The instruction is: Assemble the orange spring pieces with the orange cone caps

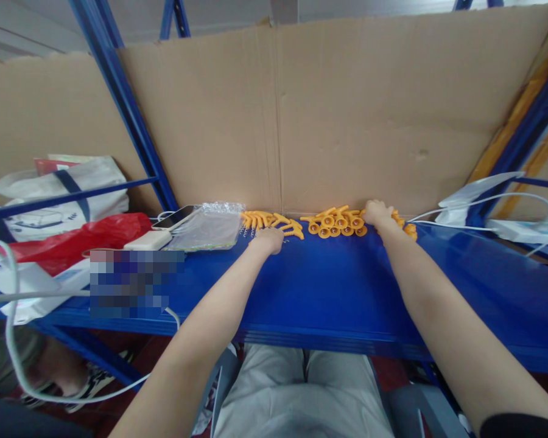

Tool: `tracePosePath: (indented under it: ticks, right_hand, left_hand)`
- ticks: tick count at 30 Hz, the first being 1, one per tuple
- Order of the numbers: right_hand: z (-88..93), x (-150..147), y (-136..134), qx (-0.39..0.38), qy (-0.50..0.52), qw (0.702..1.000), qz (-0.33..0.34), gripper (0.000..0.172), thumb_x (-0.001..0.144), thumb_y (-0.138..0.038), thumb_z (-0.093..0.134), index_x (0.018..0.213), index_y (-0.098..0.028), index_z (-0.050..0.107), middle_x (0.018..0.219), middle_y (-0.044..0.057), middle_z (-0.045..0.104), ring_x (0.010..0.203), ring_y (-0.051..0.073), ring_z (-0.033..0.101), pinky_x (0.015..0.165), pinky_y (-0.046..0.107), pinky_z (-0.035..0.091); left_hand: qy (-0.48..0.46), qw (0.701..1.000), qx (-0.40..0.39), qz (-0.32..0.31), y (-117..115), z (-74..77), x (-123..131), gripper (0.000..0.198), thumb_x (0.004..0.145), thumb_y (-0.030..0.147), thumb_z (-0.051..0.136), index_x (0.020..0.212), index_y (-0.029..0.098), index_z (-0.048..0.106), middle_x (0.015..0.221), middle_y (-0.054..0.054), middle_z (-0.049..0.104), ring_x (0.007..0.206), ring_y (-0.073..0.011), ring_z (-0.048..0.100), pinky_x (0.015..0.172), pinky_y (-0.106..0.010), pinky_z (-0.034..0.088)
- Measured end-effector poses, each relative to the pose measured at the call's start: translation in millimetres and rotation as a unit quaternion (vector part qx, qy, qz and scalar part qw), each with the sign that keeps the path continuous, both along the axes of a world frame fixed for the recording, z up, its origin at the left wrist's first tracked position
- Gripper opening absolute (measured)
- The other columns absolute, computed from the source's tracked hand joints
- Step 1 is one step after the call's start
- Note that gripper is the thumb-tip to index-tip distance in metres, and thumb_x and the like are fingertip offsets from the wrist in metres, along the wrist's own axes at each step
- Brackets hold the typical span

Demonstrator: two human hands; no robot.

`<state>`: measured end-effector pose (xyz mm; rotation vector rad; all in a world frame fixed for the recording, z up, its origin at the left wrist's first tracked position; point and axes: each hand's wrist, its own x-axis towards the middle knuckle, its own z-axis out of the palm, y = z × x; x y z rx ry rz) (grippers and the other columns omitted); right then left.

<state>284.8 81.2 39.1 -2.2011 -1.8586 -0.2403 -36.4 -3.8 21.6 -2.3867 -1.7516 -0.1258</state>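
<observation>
My left hand is closed, fingers curled, at the near side of a row of yellow-orange curved plastic pieces. Thin silvery coiled or chain-like metal parts hang from them. To the right lies a stacked group of yellow-orange pieces with round, cup-like ends facing me. At this stack's right side my right hand reaches down, its fingers bent and closed. More yellow-orange pieces show just beyond its wrist. What either hand grips is hidden by the fingers.
A blue shelf top carries everything, with a cardboard sheet upright behind. At left are a clear plastic bag, phone, white power bank, red bag and white cable. White cables run at right.
</observation>
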Motion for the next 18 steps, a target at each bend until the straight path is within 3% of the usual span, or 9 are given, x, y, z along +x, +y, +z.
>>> tracePosePath:
  ticks: [2, 5, 10, 14, 16, 18]
  right_hand:
    - [1.5, -4, -4, -0.010, 0.002, 1.000, -0.022, 0.048, 0.091, -0.011, 0.047, 0.136, -0.004, 0.059, 0.140, 0.027, 0.058, 0.136, 0.035, 0.050, 0.109, 0.057, 0.037]
    - [5.1, -6, -9, -0.022, 0.005, 0.999, -0.042, 0.046, 0.091, -0.014, 0.049, 0.135, -0.004, 0.059, 0.137, 0.026, 0.060, 0.134, 0.035, 0.051, 0.110, 0.055, 0.035]
    - [21.3, 2, -17, 0.030, 0.006, 0.998, -0.054, 0.046, 0.088, -0.018, 0.052, 0.132, -0.007, 0.059, 0.125, 0.024, 0.066, 0.122, 0.033, 0.060, 0.105, 0.052, 0.038]
    - [37.3, 7, -32, 0.057, 0.013, 0.997, -0.048, 0.052, 0.085, -0.023, 0.058, 0.134, -0.004, 0.056, 0.119, 0.026, 0.067, 0.115, 0.034, 0.065, 0.098, 0.050, 0.045]
    - [41.8, 8, -45, 0.050, 0.012, 0.998, -0.030, 0.058, 0.082, -0.025, 0.065, 0.135, -0.004, 0.055, 0.117, 0.028, 0.068, 0.110, 0.035, 0.067, 0.090, 0.045, 0.051]
    - [41.8, 8, -59, -0.005, 0.004, 1.000, -0.009, 0.050, 0.078, -0.025, 0.072, 0.124, -0.006, 0.064, 0.106, 0.025, 0.072, 0.101, 0.034, 0.071, 0.082, 0.042, 0.054]
  left_hand:
    - [0.056, 0.992, -0.082, 0.079, -15, 13.9, 11, 0.045, 0.082, 0.011, 0.064, 0.126, 0.016, 0.071, 0.125, -0.023, 0.071, 0.115, -0.0333, 0.070, 0.096, -0.042, 0.057]
    - [0.076, 0.987, -0.107, 0.091, -31, 28.9, 23, 0.046, 0.086, 0.008, 0.057, 0.129, 0.015, 0.069, 0.132, -0.022, 0.068, 0.123, -0.0316, 0.066, 0.100, -0.039, 0.055]
    - [0.066, 0.992, -0.102, 0.035, -34, 30.4, 28, 0.043, 0.087, 0.007, 0.052, 0.124, 0.017, 0.072, 0.132, -0.017, 0.069, 0.122, -0.0314, 0.066, 0.100, -0.039, 0.055]
    - [0.054, 0.993, -0.104, -0.017, -32, 26.5, 28, 0.044, 0.086, 0.005, 0.052, 0.121, 0.021, 0.073, 0.128, -0.012, 0.071, 0.121, -0.0261, 0.066, 0.100, -0.033, 0.053]
    - [0.053, 0.993, -0.106, -0.016, -32, 27.3, 29, 0.046, 0.084, 0.005, 0.054, 0.122, 0.023, 0.072, 0.130, -0.011, 0.071, 0.121, -0.0264, 0.066, 0.100, -0.034, 0.053]
    - [0.061, 0.992, -0.107, 0.010, -34, 30.1, 29, 0.047, 0.082, 0.006, 0.058, 0.125, 0.022, 0.071, 0.133, -0.013, 0.069, 0.122, -0.0295, 0.065, 0.100, -0.037, 0.053]
